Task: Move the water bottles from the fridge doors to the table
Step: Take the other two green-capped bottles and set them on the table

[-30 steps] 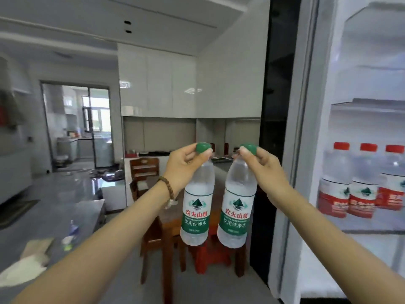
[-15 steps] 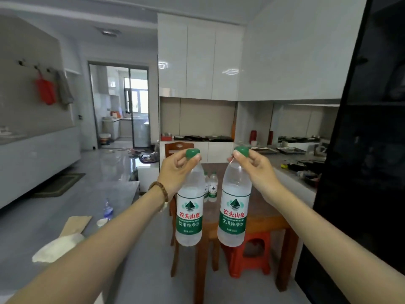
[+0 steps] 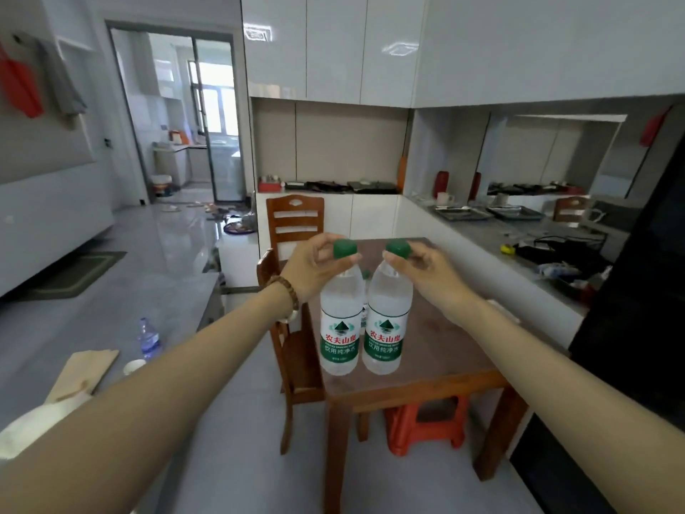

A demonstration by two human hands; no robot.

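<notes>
**Two bottles held by the neck in front of the wooden table**

At the centre of the frame the person's left hand (image 3: 315,268) pinches the neck of the left water bottle (image 3: 341,320) just under its green cap, fingers closed around it. The right hand (image 3: 426,270) grips the right water bottle (image 3: 387,320) the same way. Both bottles hang upright, side by side, their labels almost touching, in front of the near left part of the wooden table (image 3: 444,350). Whether their bases touch the tabletop cannot be told; they appear to be in the air.

The tabletop to the right of the bottles is bare up to its right edge, which runs close along the white counter (image 3: 519,276) on the right of the frame. A wooden chair (image 3: 296,365) stands against the table's left edge, and a second one (image 3: 294,220) stands at the far end. An orange stool (image 3: 426,424) sits under the table. Open grey floor fills the lower centre and left.

Between the two held bottles a third small bottle (image 3: 365,313) shows only as a sliver. A dark panel (image 3: 637,328) fills the right edge of the frame, cut off. At lower left, a pale cloth (image 3: 33,428) is cut by the frame edge.
</notes>
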